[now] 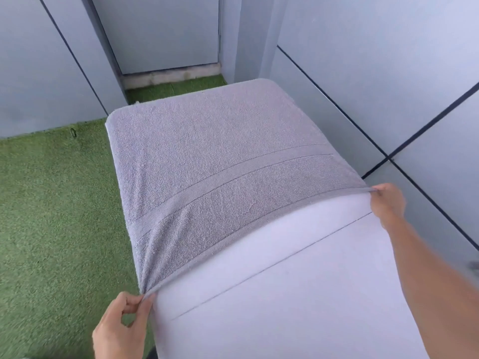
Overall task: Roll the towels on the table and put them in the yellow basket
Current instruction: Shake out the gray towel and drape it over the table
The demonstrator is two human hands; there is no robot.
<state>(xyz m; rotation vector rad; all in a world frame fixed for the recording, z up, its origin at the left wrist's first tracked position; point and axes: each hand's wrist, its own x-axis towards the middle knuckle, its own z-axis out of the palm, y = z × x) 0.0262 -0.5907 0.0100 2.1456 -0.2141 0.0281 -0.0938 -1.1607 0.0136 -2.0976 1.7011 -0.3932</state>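
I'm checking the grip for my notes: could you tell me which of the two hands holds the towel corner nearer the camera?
The left hand, pinching the towel corner at bottom left; the right hand holds the farther one.

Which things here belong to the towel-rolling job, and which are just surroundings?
Job: grey towel, spread on the white table; left hand and right hand, each pinching a near corner. The yellow basket is not in view.

Surroundings: green artificial grass, grey wall panels.

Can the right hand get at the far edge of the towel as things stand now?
Probably not at once: the right hand pinches the towel's near corner, and the far edge lies across the whole table.
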